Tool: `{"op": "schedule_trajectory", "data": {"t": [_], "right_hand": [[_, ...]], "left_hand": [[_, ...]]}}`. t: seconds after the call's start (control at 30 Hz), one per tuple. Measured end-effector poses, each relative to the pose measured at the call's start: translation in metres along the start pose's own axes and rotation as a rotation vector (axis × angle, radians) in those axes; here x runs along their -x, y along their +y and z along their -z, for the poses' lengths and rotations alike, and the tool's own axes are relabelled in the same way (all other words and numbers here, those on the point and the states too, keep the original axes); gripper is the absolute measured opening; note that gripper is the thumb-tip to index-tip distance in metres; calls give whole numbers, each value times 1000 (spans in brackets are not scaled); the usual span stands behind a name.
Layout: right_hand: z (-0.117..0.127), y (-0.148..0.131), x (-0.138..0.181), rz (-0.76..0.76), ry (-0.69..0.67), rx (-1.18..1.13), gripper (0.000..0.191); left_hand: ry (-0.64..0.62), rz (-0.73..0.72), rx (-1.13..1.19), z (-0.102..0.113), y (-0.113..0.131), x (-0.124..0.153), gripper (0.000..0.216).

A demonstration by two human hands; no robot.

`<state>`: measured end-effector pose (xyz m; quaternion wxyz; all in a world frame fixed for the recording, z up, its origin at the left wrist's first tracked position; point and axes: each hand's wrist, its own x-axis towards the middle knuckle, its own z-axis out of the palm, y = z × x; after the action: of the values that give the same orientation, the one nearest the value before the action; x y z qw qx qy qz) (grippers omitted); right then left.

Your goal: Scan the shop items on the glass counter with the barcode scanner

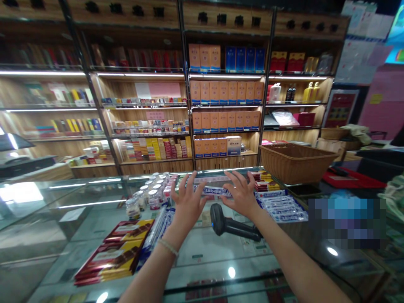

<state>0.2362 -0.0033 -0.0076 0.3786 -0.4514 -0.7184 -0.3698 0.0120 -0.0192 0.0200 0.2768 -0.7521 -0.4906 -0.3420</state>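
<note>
Left hand (pixel 187 204) and right hand (pixel 243 197) bracket a slim packet (pixel 215 191), long axis crosswise

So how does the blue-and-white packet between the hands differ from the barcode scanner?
The blue-and-white packet carries printed lettering; the barcode scanner is dark with a small blue light. The packet is a slim, straight strip, while the scanner has a bulky head on a handle. The packet spans between the left hand and right hand; the scanner lies nearer the camera. Both are elongated.
</note>
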Motion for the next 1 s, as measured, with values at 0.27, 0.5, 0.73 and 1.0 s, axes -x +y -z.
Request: {"op": "schedule_trajectory", "data": {"t": [0.27, 0.5, 0.73, 1.0], "right_hand": [[5, -7, 4, 19, 9, -46, 23], [8, -9, 5, 7, 2, -75, 22], [11, -11, 3, -9, -12, -126, 17], [8, -6, 7, -16, -23, -110, 25]], "left_hand": [[137, -122, 44, -13, 0, 9, 17], [272, -171, 26, -20, 0, 9, 9], [271, -174, 36, -16, -1, 9, 5], [153, -121, 63, -14, -2, 10, 7]]}}
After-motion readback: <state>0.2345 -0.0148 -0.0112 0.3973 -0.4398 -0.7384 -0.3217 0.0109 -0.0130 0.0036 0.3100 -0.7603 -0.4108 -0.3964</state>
